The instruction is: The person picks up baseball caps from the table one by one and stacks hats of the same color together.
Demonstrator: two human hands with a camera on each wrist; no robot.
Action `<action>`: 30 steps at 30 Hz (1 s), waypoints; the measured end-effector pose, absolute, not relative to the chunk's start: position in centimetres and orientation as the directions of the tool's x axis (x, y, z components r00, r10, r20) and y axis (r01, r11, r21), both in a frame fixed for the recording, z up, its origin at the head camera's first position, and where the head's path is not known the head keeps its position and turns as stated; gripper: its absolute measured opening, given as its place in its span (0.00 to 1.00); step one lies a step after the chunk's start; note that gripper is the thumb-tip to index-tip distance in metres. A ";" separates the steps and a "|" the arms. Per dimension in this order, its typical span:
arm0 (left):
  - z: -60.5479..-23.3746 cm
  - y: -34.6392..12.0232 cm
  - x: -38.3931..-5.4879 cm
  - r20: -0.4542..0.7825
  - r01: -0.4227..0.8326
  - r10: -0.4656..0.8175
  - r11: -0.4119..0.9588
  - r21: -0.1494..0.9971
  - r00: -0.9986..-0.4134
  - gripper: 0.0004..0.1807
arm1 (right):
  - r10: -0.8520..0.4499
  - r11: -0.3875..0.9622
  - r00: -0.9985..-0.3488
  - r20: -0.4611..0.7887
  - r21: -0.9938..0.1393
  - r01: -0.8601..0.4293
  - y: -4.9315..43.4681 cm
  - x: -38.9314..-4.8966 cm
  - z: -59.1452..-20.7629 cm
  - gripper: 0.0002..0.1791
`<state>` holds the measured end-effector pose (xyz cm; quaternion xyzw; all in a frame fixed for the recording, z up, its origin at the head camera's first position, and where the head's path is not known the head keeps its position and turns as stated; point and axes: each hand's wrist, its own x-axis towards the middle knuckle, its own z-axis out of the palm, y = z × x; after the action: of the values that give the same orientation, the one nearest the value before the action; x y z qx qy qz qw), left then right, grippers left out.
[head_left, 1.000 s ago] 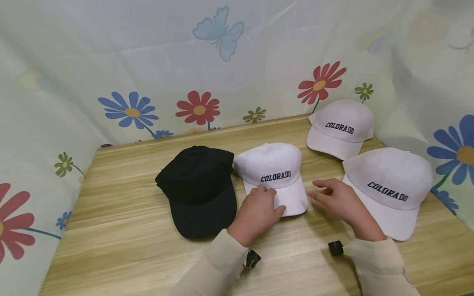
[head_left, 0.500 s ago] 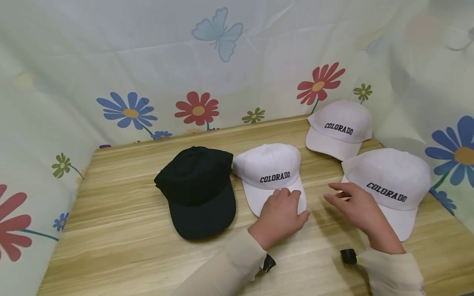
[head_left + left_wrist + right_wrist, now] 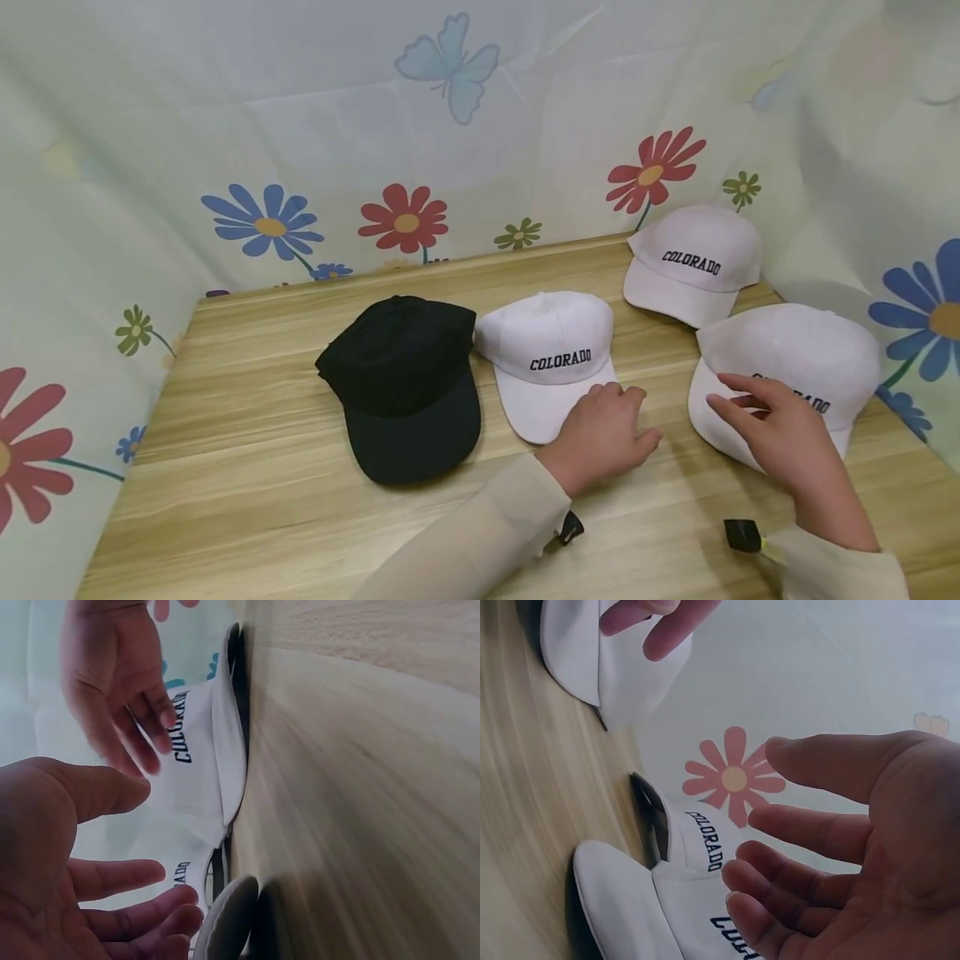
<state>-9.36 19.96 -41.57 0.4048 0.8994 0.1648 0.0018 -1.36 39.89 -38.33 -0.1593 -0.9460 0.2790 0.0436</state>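
Three white caps lettered COLORADO and one black cap (image 3: 408, 375) lie on the wooden table. My left hand (image 3: 603, 433) hovers over the right part of the brim of the middle white cap (image 3: 543, 342), fingers loosely bent and holding nothing. In the left wrist view that brim (image 3: 229, 919) sits right beside the fingers. My right hand (image 3: 783, 429) is in front of the right white cap (image 3: 795, 342), covering part of its lettering in the head view. Its fingers (image 3: 802, 825) are spread and relaxed, with nothing between them. The third white cap (image 3: 693, 258) rests behind, at the back right.
The wooden table (image 3: 247, 467) runs up to a cloth backdrop (image 3: 315, 108) printed with flowers and a butterfly. The cloth also hangs along the left and right sides. A small black device (image 3: 742, 535) is strapped at my right wrist.
Both hands have moved to the right, the left across the middle cap's brim and the right from the gap over to the right cap. The caps have stayed in place.
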 end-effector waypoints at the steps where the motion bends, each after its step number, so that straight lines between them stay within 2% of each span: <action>1: -41.6 20.2 -9.4 0.126 0.729 0.732 0.614 0.303 -0.670 0.24 | 0.334 0.791 -0.942 -0.010 -0.541 0.286 40.1 -1.2 -38.3 0.34; 10: -42.0 21.9 -9.7 0.144 0.742 0.739 0.604 0.290 -0.658 0.16 | 0.398 0.767 -0.917 -0.031 -0.536 0.352 41.3 -0.4 -38.6 0.35; 16: -42.4 23.4 -10.0 0.123 0.741 0.742 0.613 0.274 -0.659 0.17 | 0.461 0.750 -0.887 -0.031 -0.522 0.407 42.7 0.7 -39.2 0.35; 25: -42.7 25.0 -10.0 0.082 0.761 0.773 0.591 0.268 -0.629 0.15 | 0.656 0.608 -0.748 -0.104 -0.515 0.605 44.6 1.8 -39.6 0.41; 30: -42.6 25.5 -10.0 0.050 0.759 0.779 0.592 0.271 -0.625 0.16 | 0.715 0.557 -0.690 -0.109 -0.507 0.657 45.2 1.9 -39.8 0.42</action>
<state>-9.97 25.51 -42.57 0.4315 0.8913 0.1342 0.0367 1.89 45.22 -39.84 -0.3896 -0.8807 0.2638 0.0546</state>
